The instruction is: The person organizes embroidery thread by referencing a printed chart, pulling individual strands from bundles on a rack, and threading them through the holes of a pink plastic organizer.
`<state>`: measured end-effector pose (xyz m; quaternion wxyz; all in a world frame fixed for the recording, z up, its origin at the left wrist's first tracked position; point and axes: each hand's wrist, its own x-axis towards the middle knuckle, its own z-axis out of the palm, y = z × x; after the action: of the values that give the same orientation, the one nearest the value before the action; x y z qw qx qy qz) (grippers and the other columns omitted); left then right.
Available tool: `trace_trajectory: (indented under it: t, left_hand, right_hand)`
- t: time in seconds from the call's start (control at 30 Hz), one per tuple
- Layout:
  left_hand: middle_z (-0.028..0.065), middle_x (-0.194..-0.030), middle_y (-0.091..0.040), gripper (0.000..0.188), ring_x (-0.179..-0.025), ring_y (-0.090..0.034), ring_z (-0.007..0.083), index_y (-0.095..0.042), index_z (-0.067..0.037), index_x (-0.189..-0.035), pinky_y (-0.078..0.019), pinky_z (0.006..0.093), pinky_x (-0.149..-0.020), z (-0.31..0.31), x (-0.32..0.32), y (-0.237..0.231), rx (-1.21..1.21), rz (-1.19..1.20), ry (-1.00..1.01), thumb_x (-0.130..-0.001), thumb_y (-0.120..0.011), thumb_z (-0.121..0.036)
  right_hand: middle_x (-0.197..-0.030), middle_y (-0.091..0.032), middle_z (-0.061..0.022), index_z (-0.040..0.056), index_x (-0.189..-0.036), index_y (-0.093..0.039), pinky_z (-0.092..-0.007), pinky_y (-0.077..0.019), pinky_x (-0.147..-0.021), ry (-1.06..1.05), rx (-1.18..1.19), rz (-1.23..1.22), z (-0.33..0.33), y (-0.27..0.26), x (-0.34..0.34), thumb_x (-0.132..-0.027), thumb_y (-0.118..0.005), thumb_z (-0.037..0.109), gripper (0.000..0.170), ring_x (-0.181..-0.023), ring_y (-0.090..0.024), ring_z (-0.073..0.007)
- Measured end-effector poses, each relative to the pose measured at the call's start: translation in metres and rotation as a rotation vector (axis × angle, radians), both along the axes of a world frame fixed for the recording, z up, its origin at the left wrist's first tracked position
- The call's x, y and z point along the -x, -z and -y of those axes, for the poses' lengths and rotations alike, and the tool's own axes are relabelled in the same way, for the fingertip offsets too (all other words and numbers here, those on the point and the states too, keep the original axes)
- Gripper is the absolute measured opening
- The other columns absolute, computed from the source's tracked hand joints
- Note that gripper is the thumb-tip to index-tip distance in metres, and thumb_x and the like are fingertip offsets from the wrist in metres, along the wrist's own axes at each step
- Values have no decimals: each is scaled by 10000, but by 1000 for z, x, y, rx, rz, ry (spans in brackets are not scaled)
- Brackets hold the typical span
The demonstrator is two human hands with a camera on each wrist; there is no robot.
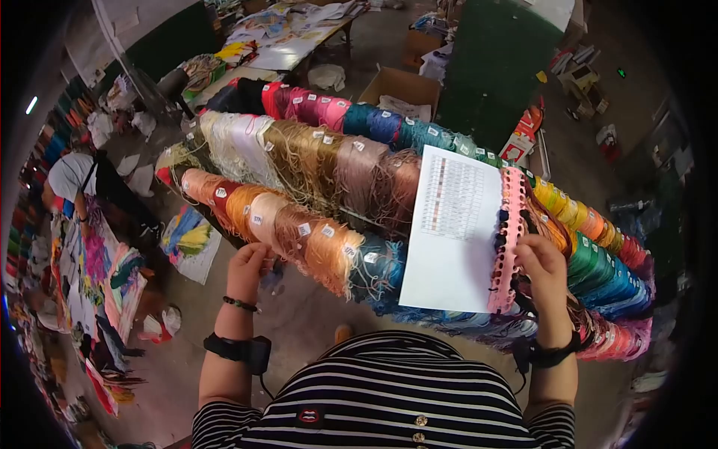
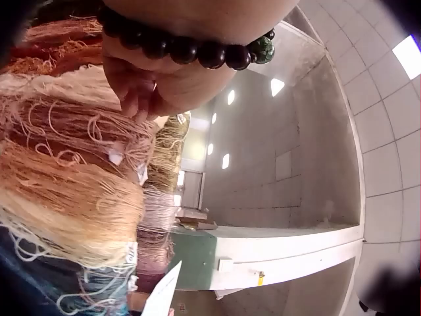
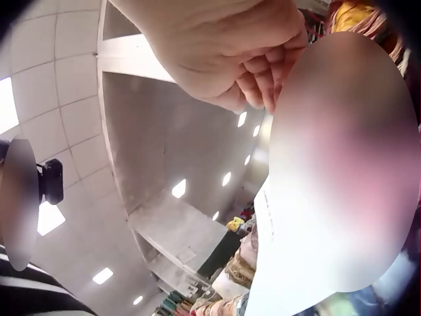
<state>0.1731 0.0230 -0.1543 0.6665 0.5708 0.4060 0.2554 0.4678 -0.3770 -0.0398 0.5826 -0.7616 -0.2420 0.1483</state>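
Observation:
My right hand point(image 1: 544, 273) is at the right edge of a pink strip with holes point(image 1: 508, 239), its thumb and fingers curled at the edge. Dark threads are looped through the holes. Beside the strip a white printed sheet point(image 1: 456, 258) with a small table lies over the rows of thread skeins. In the right wrist view a blurred patch hides most of the strip. At the lower left side of the rack, my left hand point(image 1: 250, 263) has curled fingers, right beside the brown and peach skeins point(image 2: 72, 141). I cannot tell whether it pinches any strands.
Long rows of labelled skeins point(image 1: 307, 157) cross in front of me. Behind them stand a cardboard box point(image 1: 404, 91), a littered table point(image 1: 299, 37) and a green pillar point(image 1: 482, 75). Another person point(image 1: 78, 176) bends over colourful thread bundles point(image 1: 97, 269) at left.

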Motion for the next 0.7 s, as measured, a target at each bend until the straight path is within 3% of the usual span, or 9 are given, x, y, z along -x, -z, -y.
trace_trajectory:
  t: [0.07,0.17,0.27,0.37,0.4,0.5,0.53,0.63,0.7]
  left_hand:
    - [25,-971,-654,193,-801,-601,84,-636,-43,-1062,-458,204,-650,-2,-1,15,-71,74,77,-904,-615,-150]
    - [53,-1116,-639,284,-1003,-592,167,-634,-60,-1121,-485,288,-805,8,-30,8,-611,154,212,-848,-647,-134]
    - [98,-1226,-596,408,-1130,-543,264,-626,-58,-1162,-441,386,-936,5,-48,-31,-1418,-90,313,-765,-698,-119]
    - [105,-1250,-585,447,-1155,-514,327,-636,-73,-1158,-386,444,-995,-13,-49,-14,-1370,-133,324,-721,-714,-129]
    - [77,-1246,-591,424,-1157,-522,301,-648,-110,-1145,-382,459,-997,-19,-45,-10,-1367,-142,331,-726,-706,-137]
    - [62,-1231,-603,418,-1155,-529,273,-657,-170,-1138,-367,472,-1008,-42,-24,0,-1699,-307,244,-724,-685,-127]
    - [13,-1230,-602,426,-1139,-543,231,-675,-247,-1106,-337,470,-1040,-47,-16,3,-1679,-339,199,-726,-620,-63]
    - [3,-1240,-597,369,-1134,-547,235,-705,-255,-1012,-332,470,-1043,-74,6,11,-1690,-313,128,-728,-604,-42]
    - [60,-1227,-601,300,-1114,-553,261,-712,-176,-943,-357,479,-1017,-74,17,9,-1537,-270,32,-710,-617,-13]
  right_hand:
    - [-911,-644,-25,8,-1045,-626,-217,-476,-704,-199,42,-43,-46,-9,18,-912,-594,69,149,-820,-582,-73]
    - [-923,-647,-29,3,-1076,-623,-220,-492,-727,-510,50,-43,-128,9,45,-920,-597,86,179,-844,-595,-73]
    - [-1010,-652,-118,15,-1123,-610,-303,-504,-796,-661,120,220,-202,26,75,-874,-650,153,287,-905,-627,-213]
    - [-1204,-572,-200,48,-1247,-543,-394,-450,-934,-714,89,606,-254,59,93,-835,-665,191,453,-1087,-560,-349]
    - [-1270,-537,-221,59,-1289,-516,-418,-426,-976,-719,51,711,-265,69,93,-825,-666,200,507,-1147,-526,-382]
    - [-1389,-429,-223,71,-1382,-414,-427,-357,-1045,-766,315,701,-273,92,95,-833,-641,179,604,-1255,-437,-386]
    - [-1399,-410,-231,76,-1400,-394,-423,-354,-1049,-782,326,705,-273,90,94,-831,-637,174,627,-1258,-431,-384]
    - [-1403,-402,-240,83,-1409,-391,-415,-371,-1041,-805,309,693,-273,87,90,-821,-650,159,646,-1248,-444,-398]
    - [-1387,-419,-232,104,-1412,-394,-412,-377,-1035,-813,317,692,-274,85,90,-814,-651,148,652,-1235,-454,-395]
